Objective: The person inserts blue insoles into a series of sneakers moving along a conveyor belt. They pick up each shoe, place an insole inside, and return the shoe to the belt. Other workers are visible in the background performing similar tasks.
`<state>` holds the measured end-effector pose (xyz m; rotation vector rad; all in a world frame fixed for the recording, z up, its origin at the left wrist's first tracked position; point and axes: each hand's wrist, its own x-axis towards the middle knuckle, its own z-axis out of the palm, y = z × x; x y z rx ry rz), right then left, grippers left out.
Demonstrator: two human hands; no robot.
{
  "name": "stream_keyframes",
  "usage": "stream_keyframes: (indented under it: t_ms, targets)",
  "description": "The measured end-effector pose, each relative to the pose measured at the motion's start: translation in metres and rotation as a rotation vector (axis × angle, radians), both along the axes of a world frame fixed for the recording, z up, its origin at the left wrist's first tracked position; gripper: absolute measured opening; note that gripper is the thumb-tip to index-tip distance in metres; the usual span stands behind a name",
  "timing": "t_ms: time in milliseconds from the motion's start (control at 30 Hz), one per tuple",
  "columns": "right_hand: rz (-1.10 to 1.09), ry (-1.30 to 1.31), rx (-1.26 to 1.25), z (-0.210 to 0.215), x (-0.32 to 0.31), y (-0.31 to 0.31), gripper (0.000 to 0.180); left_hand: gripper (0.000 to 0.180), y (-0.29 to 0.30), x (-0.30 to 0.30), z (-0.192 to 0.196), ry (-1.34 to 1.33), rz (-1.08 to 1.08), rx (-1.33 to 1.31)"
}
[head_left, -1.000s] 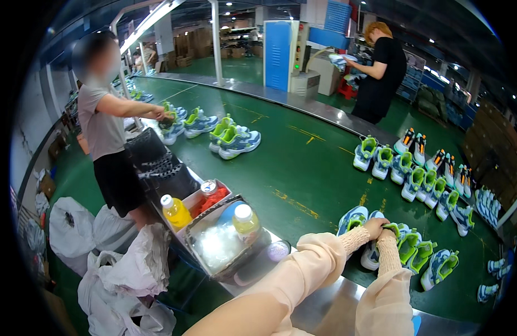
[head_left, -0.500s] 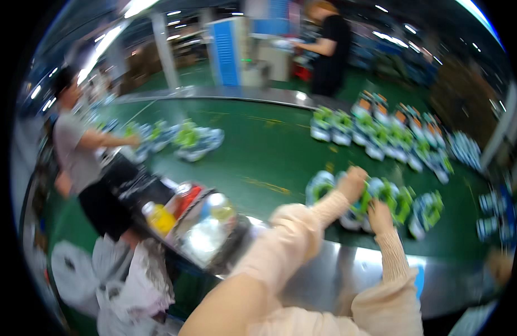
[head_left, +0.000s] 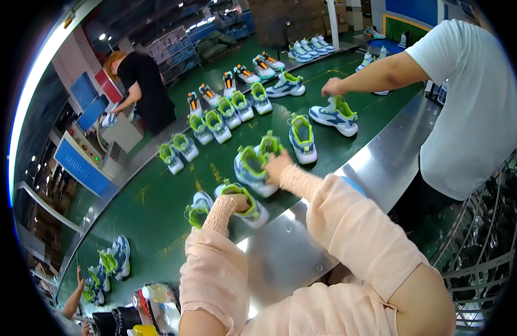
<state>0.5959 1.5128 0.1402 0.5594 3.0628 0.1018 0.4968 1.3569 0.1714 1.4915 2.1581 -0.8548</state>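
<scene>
My left hand (head_left: 240,201) reaches into the green-lined collar of a blue-grey and white sneaker (head_left: 255,215) near the belt's front edge. Its fingers are curled there, their tips hidden inside the shoe. At the collar of another such sneaker (head_left: 258,183), a little farther to the right, my right hand (head_left: 277,167) has its fingers closed on the edge. Close behind that one stands a third sneaker (head_left: 270,144). One more sneaker (head_left: 198,208) lies left of my left hand, partly covered by my sleeve. To the right of my right hand sits a separate sneaker (head_left: 303,139).
Several sneakers stand in rows on the green belt (head_left: 152,204), with orange-and-white ones (head_left: 230,84) behind. A co-worker (head_left: 465,106) at the right reaches toward a sneaker (head_left: 335,116). The metal ledge (head_left: 292,246) runs along my side; a wire basket (head_left: 482,263) stands lower right.
The view has swung right, bringing the right-hand co-worker and wire basket into sight. My hands, both over the near sneakers before, are now at two separate shoes.
</scene>
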Motion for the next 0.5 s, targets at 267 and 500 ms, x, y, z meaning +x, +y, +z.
stream_keyframes:
  t_ms: [267, 500]
  targets:
    - [0.653, 0.679, -0.795, 0.197, 0.109, -0.089, 0.035, 0.028, -0.022, -0.056, -0.101, -0.131, 0.130, 0.066]
    - [1.460, 0.346, -1.119, 0.288, 0.262, -0.149, 0.026, 0.024, -0.008, -0.071, -0.140, 0.156, -0.005, 0.290]
